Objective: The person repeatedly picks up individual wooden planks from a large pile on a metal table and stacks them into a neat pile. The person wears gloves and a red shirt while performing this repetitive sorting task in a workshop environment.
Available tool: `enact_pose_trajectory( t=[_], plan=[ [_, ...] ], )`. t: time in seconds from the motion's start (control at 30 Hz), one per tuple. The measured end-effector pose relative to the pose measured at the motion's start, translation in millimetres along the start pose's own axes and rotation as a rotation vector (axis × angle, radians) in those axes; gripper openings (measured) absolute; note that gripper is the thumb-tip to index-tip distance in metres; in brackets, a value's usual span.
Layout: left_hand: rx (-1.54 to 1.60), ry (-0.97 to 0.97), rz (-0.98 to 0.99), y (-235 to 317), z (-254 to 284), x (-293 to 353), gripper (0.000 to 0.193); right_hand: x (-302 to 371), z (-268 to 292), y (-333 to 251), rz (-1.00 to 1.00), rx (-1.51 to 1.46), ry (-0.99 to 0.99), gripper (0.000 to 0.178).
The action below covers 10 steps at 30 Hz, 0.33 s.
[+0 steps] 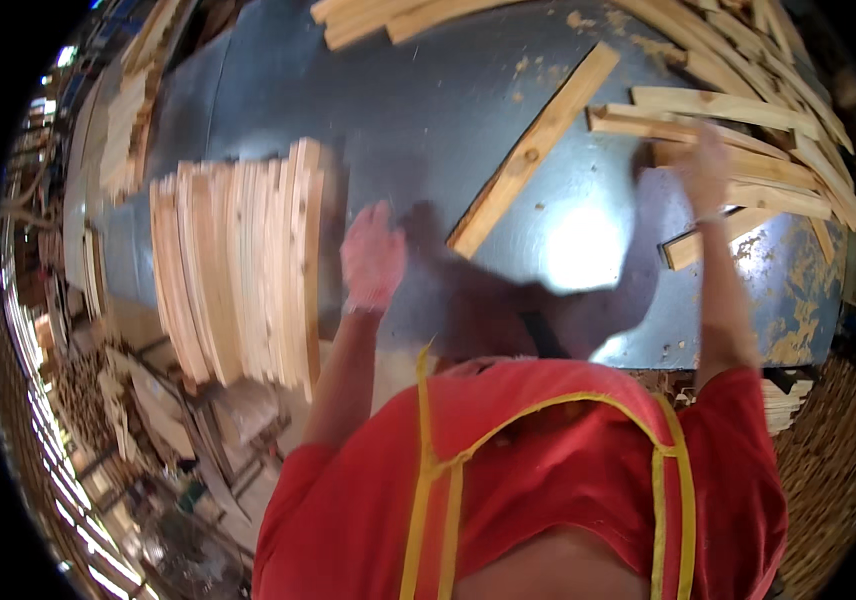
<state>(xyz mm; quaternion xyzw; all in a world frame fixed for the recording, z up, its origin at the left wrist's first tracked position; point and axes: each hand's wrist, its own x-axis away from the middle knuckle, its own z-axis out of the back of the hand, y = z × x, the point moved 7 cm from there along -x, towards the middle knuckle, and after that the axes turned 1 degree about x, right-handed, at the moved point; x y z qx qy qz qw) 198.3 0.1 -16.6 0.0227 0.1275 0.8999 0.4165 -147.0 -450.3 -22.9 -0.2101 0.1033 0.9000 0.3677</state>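
Note:
My left hand [373,258] hovers over the dark metal table, just right of a row of wooden strips [238,260] standing side by side. It holds nothing, and its fingers point away from me, partly stretched. My right hand [705,178] is smeared by motion at the near end of a loose heap of wooden strips [748,165]. Whether its fingers grip one of these strips cannot be made out. Between the two hands, a single wooden strip [533,155] with a knot and a dark edge lies slantwise on the table.
The metal table [428,110] carries more strips [398,15] at its far edge and stacked boards [133,130] at the far left. Sawdust patches [798,335] mark its right side. Wood offcuts [138,410] lie below on the left.

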Motion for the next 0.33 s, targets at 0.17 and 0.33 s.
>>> enact_pose_trajectory(
  t=[0.17, 0.33],
  plan=[
    [0.109, -0.175, -0.072, 104.0, -50.6, -36.7, 0.062, -49.0, -48.0, 101.7, -0.071, 0.356, -0.541, 0.07],
    [0.243, -0.36, 0.095, 116.5, -61.1, -25.4, 0.083, -97.9, -65.5, 59.1, 0.109, 0.329, -0.677, 0.04]
  ],
)
